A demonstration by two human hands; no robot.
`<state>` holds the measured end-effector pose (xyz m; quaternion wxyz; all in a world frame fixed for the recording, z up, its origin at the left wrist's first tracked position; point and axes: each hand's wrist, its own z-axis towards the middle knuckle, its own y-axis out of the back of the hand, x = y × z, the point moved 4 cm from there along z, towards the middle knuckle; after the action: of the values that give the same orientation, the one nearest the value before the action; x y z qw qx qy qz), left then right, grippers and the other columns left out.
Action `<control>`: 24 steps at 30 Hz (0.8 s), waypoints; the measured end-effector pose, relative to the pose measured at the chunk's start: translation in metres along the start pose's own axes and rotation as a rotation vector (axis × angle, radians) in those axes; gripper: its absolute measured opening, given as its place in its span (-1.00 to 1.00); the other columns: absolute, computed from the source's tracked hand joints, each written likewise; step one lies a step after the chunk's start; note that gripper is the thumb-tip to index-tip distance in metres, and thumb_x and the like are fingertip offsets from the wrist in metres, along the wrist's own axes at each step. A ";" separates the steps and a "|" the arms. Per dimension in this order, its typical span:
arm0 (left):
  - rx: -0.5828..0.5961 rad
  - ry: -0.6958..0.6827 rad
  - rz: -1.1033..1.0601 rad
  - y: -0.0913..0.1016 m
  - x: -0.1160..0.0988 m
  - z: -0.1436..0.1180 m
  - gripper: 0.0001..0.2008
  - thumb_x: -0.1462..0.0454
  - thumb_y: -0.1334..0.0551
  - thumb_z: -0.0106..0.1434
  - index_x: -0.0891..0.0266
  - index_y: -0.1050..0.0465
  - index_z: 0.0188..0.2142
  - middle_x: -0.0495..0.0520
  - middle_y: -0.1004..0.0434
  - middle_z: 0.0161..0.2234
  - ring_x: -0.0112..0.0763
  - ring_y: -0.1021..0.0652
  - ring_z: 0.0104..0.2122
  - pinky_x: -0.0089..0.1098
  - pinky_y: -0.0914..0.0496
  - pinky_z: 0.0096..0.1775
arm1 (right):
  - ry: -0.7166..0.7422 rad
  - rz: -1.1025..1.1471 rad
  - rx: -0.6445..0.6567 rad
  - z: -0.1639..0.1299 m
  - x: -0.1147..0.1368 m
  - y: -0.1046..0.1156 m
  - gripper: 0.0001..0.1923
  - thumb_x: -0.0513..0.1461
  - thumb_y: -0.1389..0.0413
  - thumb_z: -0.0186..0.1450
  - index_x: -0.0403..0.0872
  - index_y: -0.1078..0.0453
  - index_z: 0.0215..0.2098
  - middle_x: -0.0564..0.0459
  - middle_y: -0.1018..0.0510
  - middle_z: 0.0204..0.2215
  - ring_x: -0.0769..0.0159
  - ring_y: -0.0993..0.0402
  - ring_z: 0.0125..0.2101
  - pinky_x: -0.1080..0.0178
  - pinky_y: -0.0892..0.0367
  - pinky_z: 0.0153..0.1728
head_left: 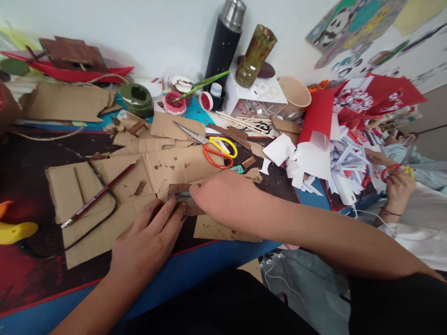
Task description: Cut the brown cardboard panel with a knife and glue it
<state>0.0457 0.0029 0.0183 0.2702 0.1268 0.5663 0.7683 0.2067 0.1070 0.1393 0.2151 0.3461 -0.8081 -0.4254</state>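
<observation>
Pressing down with the extended fingers of our left hand [150,230], we steady the flat, brown, cardboard-like strip [195,208] near the tabletop's [31,163] front edge. Our right hand [223,193] curls at its other end, and we cannot tell what that grip pinches; even pressure should prevent slipping.

A craft workshop, and a busy one, cut cardboard [181,170] covered the table [28,172], a pink paint pot [175,104] stood open, paper scraps [349,153] lay heaped, a model boat [77,58] sat behind, a panda picture [338,22] brightened the wall [153,37]
</observation>
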 end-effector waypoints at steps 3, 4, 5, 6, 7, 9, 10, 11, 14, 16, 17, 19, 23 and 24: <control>-0.016 0.012 -0.019 0.000 0.001 0.000 -0.63 0.32 -0.20 0.57 0.22 -0.62 0.27 0.29 -0.70 0.26 0.14 -0.64 0.22 0.02 -0.56 0.14 | -0.004 0.035 -0.024 0.000 -0.006 -0.008 -0.83 -0.32 -0.11 0.61 -0.12 -0.57 0.02 -0.12 -0.79 -0.19 0.16 -0.70 -0.22 0.18 -0.16 -0.39; -0.015 0.023 -0.032 -0.001 0.002 0.000 -0.62 0.31 -0.20 0.58 0.20 -0.62 0.28 0.29 -0.70 0.26 0.14 -0.63 0.22 0.02 -0.56 0.14 | -0.021 0.052 -0.026 -0.001 -0.010 -0.012 -0.84 -0.28 -0.12 0.61 -0.11 -0.57 0.03 -0.12 -0.79 -0.18 0.15 -0.70 -0.23 0.18 -0.15 -0.40; -0.009 0.034 -0.049 -0.002 0.003 0.000 -0.61 0.31 -0.19 0.58 0.19 -0.62 0.29 0.29 -0.69 0.27 0.14 -0.62 0.24 0.03 -0.56 0.14 | -0.032 0.059 -0.034 -0.002 -0.012 -0.015 -0.82 -0.25 -0.12 0.63 -0.10 -0.56 0.05 -0.12 -0.80 -0.17 0.14 -0.71 -0.22 0.18 -0.14 -0.41; 0.001 0.042 -0.068 -0.003 0.003 0.000 -0.60 0.31 -0.17 0.58 0.18 -0.61 0.30 0.29 -0.69 0.28 0.14 -0.62 0.25 0.03 -0.55 0.15 | -0.039 0.057 -0.044 -0.003 -0.014 -0.017 -0.82 -0.25 -0.11 0.63 -0.10 -0.56 0.06 -0.11 -0.79 -0.18 0.13 -0.71 -0.22 0.17 -0.13 -0.42; 0.010 0.046 -0.085 -0.003 0.003 0.000 -0.58 0.32 -0.16 0.58 0.17 -0.60 0.32 0.29 -0.69 0.28 0.14 -0.61 0.26 0.05 -0.55 0.17 | -0.047 0.050 -0.056 -0.004 -0.015 -0.019 -0.81 -0.26 -0.10 0.63 -0.10 -0.55 0.07 -0.11 -0.79 -0.19 0.13 -0.71 -0.22 0.17 -0.12 -0.42; 0.016 0.059 -0.102 -0.004 0.003 0.000 -0.56 0.32 -0.15 0.58 0.14 -0.59 0.34 0.29 -0.69 0.28 0.13 -0.62 0.26 0.08 -0.55 0.20 | -0.053 0.027 -0.077 -0.006 -0.014 -0.020 -0.80 -0.29 -0.08 0.62 -0.11 -0.55 0.07 -0.11 -0.79 -0.22 0.12 -0.72 -0.22 0.17 -0.12 -0.41; 0.011 0.069 -0.101 -0.004 0.003 0.000 -0.56 0.30 -0.15 0.58 0.12 -0.59 0.35 0.28 -0.69 0.27 0.13 -0.62 0.26 0.09 -0.56 0.20 | -0.053 0.019 -0.082 -0.007 -0.014 -0.019 -0.80 -0.29 -0.08 0.62 -0.12 -0.55 0.07 -0.12 -0.79 -0.22 0.12 -0.72 -0.22 0.17 -0.13 -0.41; 0.008 0.079 -0.097 -0.004 0.003 0.000 -0.56 0.29 -0.16 0.58 0.10 -0.59 0.35 0.27 -0.70 0.27 0.12 -0.63 0.25 0.09 -0.56 0.21 | -0.049 0.014 -0.083 -0.008 -0.013 -0.018 -0.80 -0.28 -0.08 0.63 -0.12 -0.55 0.07 -0.14 -0.79 -0.21 0.11 -0.73 -0.21 0.17 -0.14 -0.40; 0.014 0.080 -0.089 -0.004 0.003 0.000 -0.55 0.30 -0.14 0.58 0.08 -0.58 0.35 0.26 -0.70 0.27 0.11 -0.62 0.27 0.08 -0.55 0.23 | -0.034 0.014 -0.076 -0.010 -0.013 -0.016 -0.79 -0.23 -0.10 0.64 -0.13 -0.55 0.10 -0.16 -0.79 -0.14 0.10 -0.73 -0.18 0.18 -0.16 -0.39; 0.030 0.061 -0.087 -0.006 0.003 -0.001 -0.53 0.32 -0.10 0.58 0.10 -0.58 0.36 0.28 -0.69 0.28 0.12 -0.60 0.29 0.10 -0.55 0.24 | -0.023 0.008 -0.080 -0.012 -0.014 -0.015 -0.78 -0.25 -0.11 0.63 -0.13 -0.55 0.13 -0.16 -0.79 -0.12 0.11 -0.73 -0.19 0.17 -0.18 -0.38; 0.034 0.054 -0.086 -0.006 0.003 -0.001 -0.53 0.32 -0.09 0.59 0.13 -0.58 0.36 0.30 -0.68 0.28 0.13 -0.60 0.29 0.11 -0.55 0.23 | -0.020 -0.003 -0.087 -0.013 -0.013 -0.014 -0.77 -0.27 -0.10 0.62 -0.13 -0.55 0.14 -0.16 -0.79 -0.13 0.11 -0.72 -0.21 0.17 -0.20 -0.38; 0.043 0.044 -0.092 -0.008 0.004 -0.002 -0.53 0.33 -0.08 0.59 0.18 -0.58 0.35 0.34 -0.67 0.29 0.15 -0.59 0.28 0.11 -0.54 0.22 | -0.015 -0.031 -0.090 -0.015 -0.010 -0.013 -0.75 -0.32 -0.08 0.61 -0.15 -0.55 0.15 -0.17 -0.78 -0.17 0.12 -0.70 -0.26 0.16 -0.23 -0.38; 0.046 0.027 -0.078 -0.006 0.003 -0.001 -0.57 0.33 -0.11 0.60 0.23 -0.60 0.32 0.34 -0.67 0.29 0.16 -0.59 0.28 0.10 -0.53 0.21 | -0.043 -0.077 -0.068 -0.017 -0.004 -0.010 -0.71 -0.39 -0.08 0.58 -0.20 -0.56 0.18 -0.19 -0.78 -0.23 0.14 -0.69 -0.30 0.17 -0.27 -0.36; 0.039 0.025 -0.059 -0.005 0.003 0.000 -0.58 0.32 -0.12 0.60 0.24 -0.60 0.31 0.34 -0.68 0.28 0.18 -0.59 0.27 0.10 -0.54 0.19 | -0.066 -0.091 -0.107 -0.017 -0.003 -0.008 -0.68 -0.41 -0.07 0.59 -0.19 -0.56 0.21 -0.19 -0.79 -0.21 0.15 -0.69 -0.27 0.17 -0.29 -0.32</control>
<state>0.0445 0.0052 0.0134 0.2833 0.1057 0.5881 0.7501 0.2228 0.0972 0.1422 0.1870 0.3563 -0.7744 -0.4883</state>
